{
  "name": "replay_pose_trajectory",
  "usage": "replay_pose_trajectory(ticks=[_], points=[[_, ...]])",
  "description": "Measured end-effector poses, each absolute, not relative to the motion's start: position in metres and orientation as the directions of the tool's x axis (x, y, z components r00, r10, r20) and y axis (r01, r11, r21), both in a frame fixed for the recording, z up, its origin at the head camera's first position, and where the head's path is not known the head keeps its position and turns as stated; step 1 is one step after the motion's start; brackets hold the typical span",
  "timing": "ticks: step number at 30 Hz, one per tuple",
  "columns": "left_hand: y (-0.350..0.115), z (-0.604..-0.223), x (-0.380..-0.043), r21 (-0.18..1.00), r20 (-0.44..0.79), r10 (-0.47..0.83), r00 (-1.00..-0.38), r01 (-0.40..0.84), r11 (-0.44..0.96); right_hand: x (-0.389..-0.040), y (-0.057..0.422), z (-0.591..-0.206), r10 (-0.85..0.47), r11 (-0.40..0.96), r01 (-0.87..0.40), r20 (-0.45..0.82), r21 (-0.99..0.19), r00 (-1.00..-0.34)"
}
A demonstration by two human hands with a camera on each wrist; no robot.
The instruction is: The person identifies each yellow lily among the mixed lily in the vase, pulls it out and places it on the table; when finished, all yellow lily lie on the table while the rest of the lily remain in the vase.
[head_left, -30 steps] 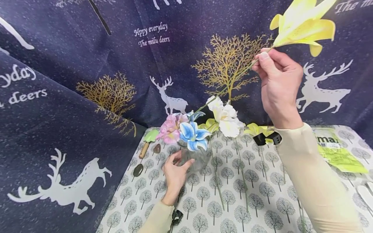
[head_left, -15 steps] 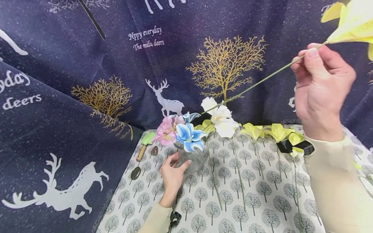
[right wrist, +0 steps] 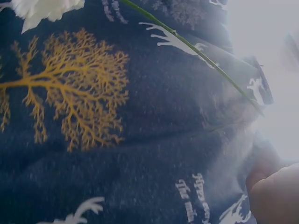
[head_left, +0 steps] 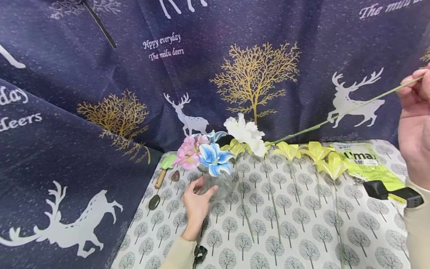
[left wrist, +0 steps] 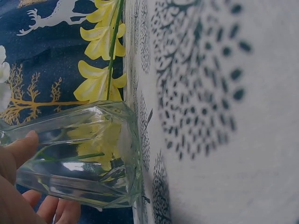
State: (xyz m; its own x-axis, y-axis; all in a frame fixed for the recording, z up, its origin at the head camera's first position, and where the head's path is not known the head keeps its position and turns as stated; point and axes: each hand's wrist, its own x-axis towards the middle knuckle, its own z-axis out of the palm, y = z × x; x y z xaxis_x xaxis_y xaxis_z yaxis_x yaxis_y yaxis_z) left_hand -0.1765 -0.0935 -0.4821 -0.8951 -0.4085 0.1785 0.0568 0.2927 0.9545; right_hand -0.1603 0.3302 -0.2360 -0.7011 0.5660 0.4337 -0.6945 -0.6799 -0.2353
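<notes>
My left hand [head_left: 196, 204] holds the side of a clear glass vase [head_left: 224, 185], thumb on the near side and fingers round it. In the left wrist view, green stems show inside the faceted glass vase [left wrist: 70, 161]. Blue lilies [head_left: 216, 158], pink flowers [head_left: 189, 152] and a white flower [head_left: 245, 133] stand at its mouth. My right hand [head_left: 416, 127], partly cut off at the right edge, pinches the long green stem of a lily [head_left: 362, 103]; its yellow bloom is out of view. That stem slants down left, its low end behind the white flower.
Several yellow lilies [head_left: 317, 152] lie on the tree-patterned cloth right of the vase. Behind them is a green-and-white packet [head_left: 376, 164]. A small trowel [head_left: 162, 175] and dark stones [head_left: 154, 202] lie at left. A deer-printed curtain [head_left: 201, 74] hangs behind.
My right hand has moved right with the lily, taking its bloom out of view and drawing the stem away from the vase. My left hand stays on the vase.
</notes>
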Motion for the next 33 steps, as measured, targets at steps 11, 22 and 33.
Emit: replay_pose_trajectory(ticks=[11,22,33], points=[[-0.094,-0.483,-0.177,0.952,0.190,-0.417,-0.889,0.064,0.298,-0.143,0.331,-0.285,0.406,-0.688,-0.623,0.514,-0.372,-0.755],[-0.094,-0.483,-0.178,0.951,0.197,-0.414,-0.889,0.070,0.302,-0.136,0.322,-0.351,0.219,-0.341,-0.256,0.188,-0.904,-0.957],[-0.094,-0.483,-0.179,0.945,0.225,-0.420,-0.879,0.093,0.312,-0.158,0.293,-0.424,0.037,0.235,0.169,-0.165,-0.957,-0.986]])
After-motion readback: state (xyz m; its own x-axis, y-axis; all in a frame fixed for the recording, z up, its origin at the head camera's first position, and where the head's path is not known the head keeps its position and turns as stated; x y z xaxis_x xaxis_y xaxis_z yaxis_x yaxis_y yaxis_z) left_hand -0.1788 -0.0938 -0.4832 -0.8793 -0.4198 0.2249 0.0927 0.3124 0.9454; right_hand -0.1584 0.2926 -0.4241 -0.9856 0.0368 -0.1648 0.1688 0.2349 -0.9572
